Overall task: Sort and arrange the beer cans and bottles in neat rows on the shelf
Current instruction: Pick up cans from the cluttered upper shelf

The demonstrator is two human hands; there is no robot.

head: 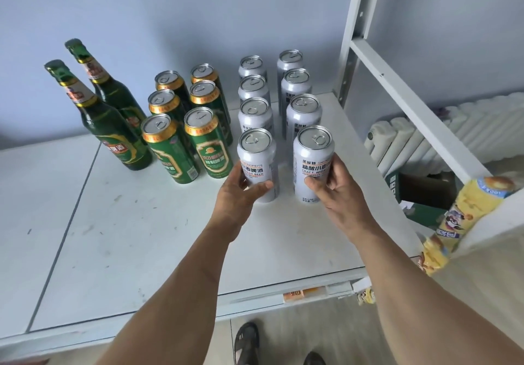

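Two green glass bottles (112,122) stand one behind the other toward the shelf's back left, gold foil at their necks. Just to their right six green cans (195,126) stand in two rows of three, running from the back edge forward and packed close together. Right of those, eight silver cans (279,101) form two rows of four, with a bare strip of shelf between the rows. Nothing stands between the hands and the two front cans.

The left hand (241,191) grips the front silver can of the left row (256,163) low on its body, thumb across the label and fingers curled round the far side. The right hand (333,187) holds the front silver can of the right row (312,163) the same way, thumb on the front near the base. Both cans stand upright on the shelf (127,237), nearer its right edge than its left.

The shelf is a white metal board, scuffed with dark marks, with a seam running front to back on the left. A white slotted upright (358,24) and crossbar rise at the back right corner. Behind is a pale blue wall; a white radiator (442,137) sits beyond the right edge, and a dark sandal (246,339) shows below the front edge.
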